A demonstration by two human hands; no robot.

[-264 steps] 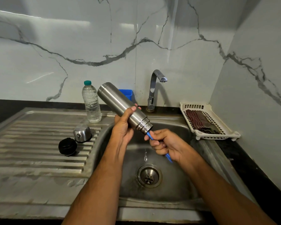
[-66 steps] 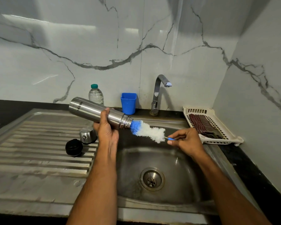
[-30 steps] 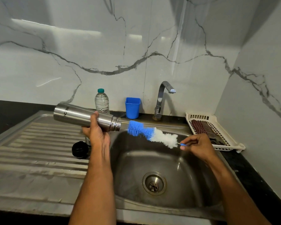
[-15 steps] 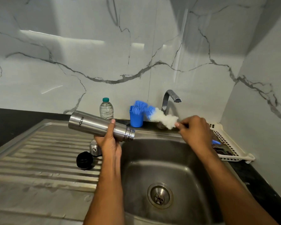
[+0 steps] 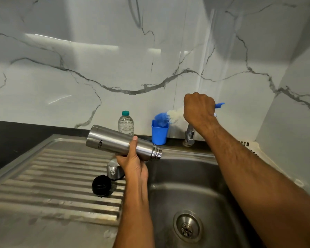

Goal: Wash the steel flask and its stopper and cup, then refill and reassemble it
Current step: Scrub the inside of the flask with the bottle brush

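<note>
My left hand (image 5: pixel 132 162) grips the steel flask (image 5: pixel 115 141) near its neck, holding it almost level with the open threaded mouth pointing right over the sink's left edge. My right hand (image 5: pixel 199 109) is raised at the back and grips the handle of the blue-and-white bottle brush (image 5: pixel 166 116), whose bristle tip dips into the blue holder cup (image 5: pixel 159 134). The steel cup (image 5: pixel 114 170) sits upside down on the drainboard, partly hidden by my left wrist. The black stopper (image 5: pixel 101 185) lies just in front of it.
A small water bottle with a green cap (image 5: pixel 126 124) stands by the wall. The tap (image 5: pixel 189 136) is mostly hidden behind my right arm. The sink basin (image 5: pixel 195 185) with its drain (image 5: pixel 187 227) lies below. A white rack (image 5: pixel 252 145) peeks out at right.
The brush came out of the flask and my right hand carried it up and back, tipping its bristles down into the blue holder cup. The flask stays in my left hand.
</note>
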